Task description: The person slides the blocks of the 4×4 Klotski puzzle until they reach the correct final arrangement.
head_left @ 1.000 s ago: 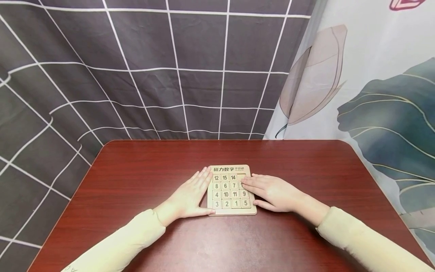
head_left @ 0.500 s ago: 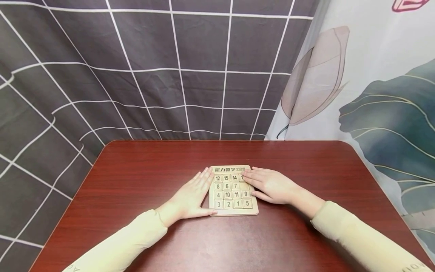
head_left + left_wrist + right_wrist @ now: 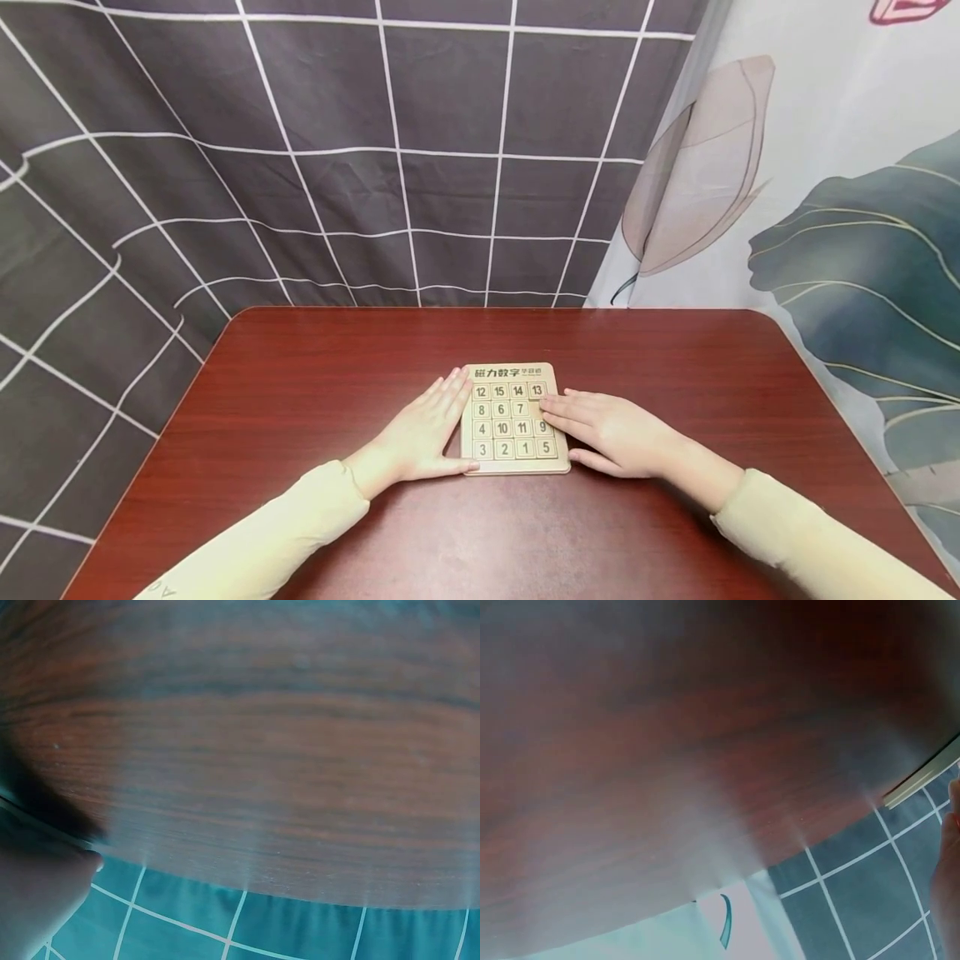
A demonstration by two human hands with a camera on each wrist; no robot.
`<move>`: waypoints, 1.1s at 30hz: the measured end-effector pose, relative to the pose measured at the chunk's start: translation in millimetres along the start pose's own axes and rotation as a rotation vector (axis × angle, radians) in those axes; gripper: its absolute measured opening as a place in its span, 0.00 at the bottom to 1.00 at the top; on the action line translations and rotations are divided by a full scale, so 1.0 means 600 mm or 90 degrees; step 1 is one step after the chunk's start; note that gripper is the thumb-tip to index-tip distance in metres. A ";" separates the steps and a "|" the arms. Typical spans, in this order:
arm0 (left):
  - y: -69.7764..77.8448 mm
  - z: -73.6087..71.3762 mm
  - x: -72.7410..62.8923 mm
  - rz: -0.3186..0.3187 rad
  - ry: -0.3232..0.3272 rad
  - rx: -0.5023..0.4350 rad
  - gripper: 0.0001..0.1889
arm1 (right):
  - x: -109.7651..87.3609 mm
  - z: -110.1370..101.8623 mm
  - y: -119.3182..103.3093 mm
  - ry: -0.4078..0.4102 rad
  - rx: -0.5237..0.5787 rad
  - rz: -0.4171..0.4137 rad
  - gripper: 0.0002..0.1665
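"Lying flat, how was the number board point(image 3: 517, 468) placed?"

"It sat on the table point(image 3: 337, 354), between the left hand point(image 3: 420, 432) and the right hand point(image 3: 609, 429), its longer side seeming to run away from the person. One empty cell point(image 3: 534, 410) showed in the rightmost column: below tile 13 point(image 3: 536, 391), above tile 9 point(image 3: 542, 428) and to the right of tile 7 point(image 3: 520, 409)."

"Which hand was nearer that cell?"

"The right. It lay to the right of the board, fingers side by side and nearly straight, their tips overlapping the cell's right part and the edge of tile 9. Whether they pressed that tile could not be told. The hand gripped nothing. By judgement, this was the relation that counted: fingertips at the cell, tile 13 just beyond, tile 9 on the person's side."

"And the left?"

"It lay along the opposite edge, fingers extended, thumb spread away from them onto the board's near left corner. It seemed to steady the board without clamping it."

"Farther out?"

"A checked curtain point(image 3: 450, 196) hung behind the table, with a leaf-print cloth point(image 3: 697, 167) to its right."
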State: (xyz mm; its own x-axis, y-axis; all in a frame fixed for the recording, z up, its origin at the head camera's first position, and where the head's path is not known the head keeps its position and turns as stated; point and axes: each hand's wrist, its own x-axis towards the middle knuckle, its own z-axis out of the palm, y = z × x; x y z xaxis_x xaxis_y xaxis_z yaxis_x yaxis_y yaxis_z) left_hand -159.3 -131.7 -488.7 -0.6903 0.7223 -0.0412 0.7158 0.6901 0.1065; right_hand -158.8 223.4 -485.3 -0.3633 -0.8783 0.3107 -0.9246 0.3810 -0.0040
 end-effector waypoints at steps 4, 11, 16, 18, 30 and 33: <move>0.001 0.000 0.000 0.009 0.010 0.004 0.59 | -0.007 -0.004 -0.010 0.000 -0.003 -0.010 0.34; 0.000 -0.002 0.000 0.011 0.004 0.006 0.59 | -0.004 0.001 -0.007 -0.002 -0.014 -0.026 0.32; -0.001 -0.001 0.001 0.011 0.004 0.001 0.59 | 0.001 0.007 0.009 -0.004 -0.025 -0.015 0.31; -0.001 0.000 0.001 0.013 0.007 0.000 0.59 | 0.003 0.008 0.015 -0.005 -0.032 -0.013 0.31; 0.001 0.001 -0.001 0.021 0.028 0.005 0.59 | -0.001 0.002 0.004 -0.002 -0.030 -0.024 0.31; -0.001 0.002 -0.001 0.020 0.030 0.014 0.59 | -0.005 -0.001 -0.009 0.003 -0.020 -0.044 0.32</move>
State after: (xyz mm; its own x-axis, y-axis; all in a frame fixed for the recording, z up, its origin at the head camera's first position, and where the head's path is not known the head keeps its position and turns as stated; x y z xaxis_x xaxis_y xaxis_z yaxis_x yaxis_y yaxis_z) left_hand -159.1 -132.2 -489.9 -0.6708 0.7416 0.0084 0.7394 0.6679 0.0850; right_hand -152.7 224.3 -485.8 -0.2978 -0.9017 0.3135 -0.9434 0.3283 0.0482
